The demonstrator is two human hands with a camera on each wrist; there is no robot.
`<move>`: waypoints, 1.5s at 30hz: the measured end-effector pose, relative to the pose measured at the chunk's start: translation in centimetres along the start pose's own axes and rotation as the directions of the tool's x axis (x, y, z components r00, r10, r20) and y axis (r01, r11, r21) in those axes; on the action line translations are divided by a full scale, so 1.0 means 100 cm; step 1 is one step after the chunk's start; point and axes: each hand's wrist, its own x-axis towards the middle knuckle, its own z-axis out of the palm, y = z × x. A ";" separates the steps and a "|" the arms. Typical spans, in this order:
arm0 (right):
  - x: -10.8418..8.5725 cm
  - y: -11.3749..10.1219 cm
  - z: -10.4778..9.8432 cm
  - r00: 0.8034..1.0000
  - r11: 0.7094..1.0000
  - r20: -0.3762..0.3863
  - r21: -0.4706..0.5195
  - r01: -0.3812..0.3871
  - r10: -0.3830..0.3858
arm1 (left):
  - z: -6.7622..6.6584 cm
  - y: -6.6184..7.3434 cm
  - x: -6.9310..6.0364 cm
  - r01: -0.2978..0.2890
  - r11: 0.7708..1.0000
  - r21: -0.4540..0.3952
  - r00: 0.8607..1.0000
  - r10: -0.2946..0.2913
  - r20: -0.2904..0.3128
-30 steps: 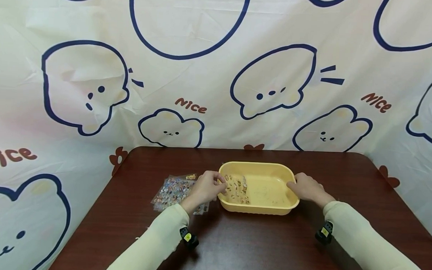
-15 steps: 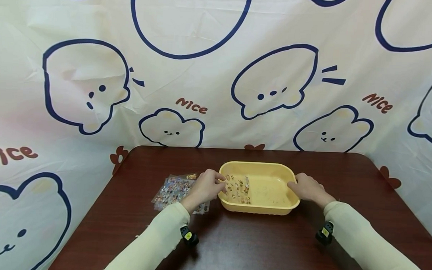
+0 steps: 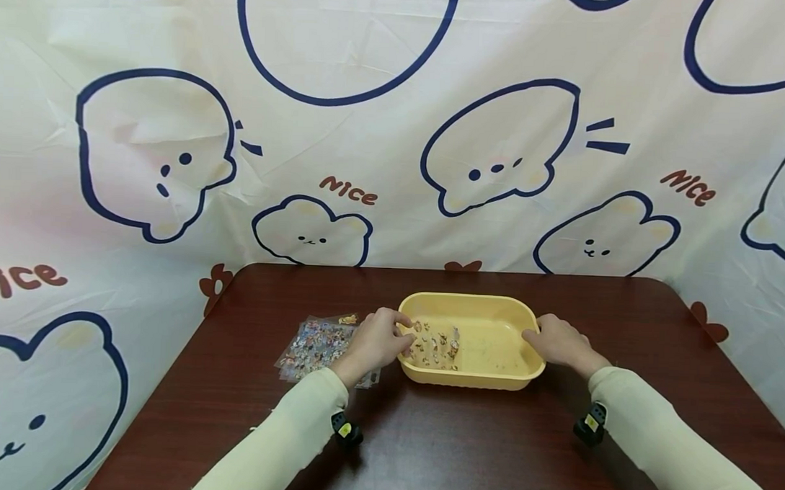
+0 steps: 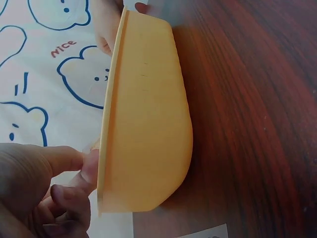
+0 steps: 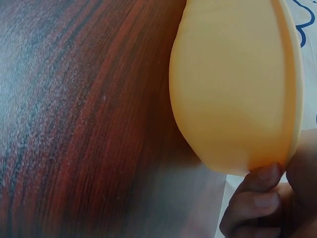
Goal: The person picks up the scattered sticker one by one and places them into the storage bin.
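Observation:
A yellow plastic basin stands on the table, its outer wall filling much of both wrist views. Inside its left part lies a clear sticker sheet with small gold-brown figures. My left hand is at the basin's left rim and pinches the sheet's left edge between thumb and fingers; the pinched edge itself is mostly hidden. My right hand grips the right rim, thumb over the inside and fingers curled against the outer wall.
A pile of clear sheets with small colourful figures lies left of the basin, partly under my left forearm. The dark wooden table ends at a pale printed cloth behind.
My left hand and the sticker sheet have shifted slightly to the right inside the basin. The right hand and the basin stay in place.

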 end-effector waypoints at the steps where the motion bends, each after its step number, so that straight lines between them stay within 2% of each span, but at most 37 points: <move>1: 0.000 0.000 0.000 1.000 1.000 0.001 0.001 -0.002 0.002 | 0.000 0.000 0.000 0.000 1.000 0.001 1.000 0.000 -0.001; 5: 0.001 0.000 0.000 1.000 1.000 0.008 0.001 -0.010 0.010 | 0.000 0.001 -0.001 -0.003 1.000 0.014 1.000 0.003 -0.005; 11: 0.000 -0.001 0.000 1.000 1.000 0.008 0.008 -0.008 0.008 | 0.000 0.005 -0.002 -0.014 0.997 0.072 0.999 0.017 -0.045; 20: -0.003 -0.003 -0.001 1.000 1.000 -0.001 0.004 -0.005 0.005 | -0.003 0.005 -0.004 -0.063 0.980 0.188 0.992 0.081 -0.093; 33: -0.003 -0.001 0.000 1.000 1.000 -0.008 0.010 -0.010 0.010 | -0.013 0.005 -0.009 -0.071 0.986 0.150 0.986 0.093 -0.141; 45: -0.003 -0.002 0.002 1.000 1.000 -0.008 0.012 -0.008 0.009 | -0.025 -0.007 -0.011 -0.037 0.991 0.132 0.984 0.059 -0.167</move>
